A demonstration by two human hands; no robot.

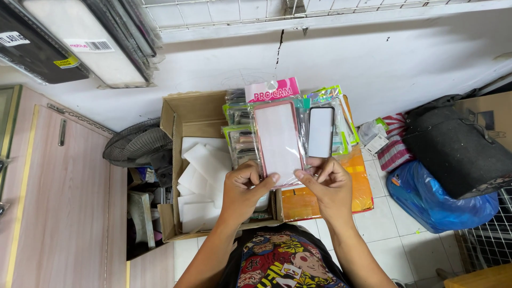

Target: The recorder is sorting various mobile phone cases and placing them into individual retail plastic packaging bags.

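— While we sorted stock, where was the pink-rimmed phone case (278,143)?
— Above the cardboard box (193,114); our left hand (242,191) and right hand (329,184) pinched its lower edge. Next, we judged, a steady grip.

A pink-rimmed white phone case (278,143), a black-rimmed white one (320,132), a brown cardboard box (193,114) of white sheets (205,165), an orange packet (352,189), a blue bag (434,205).
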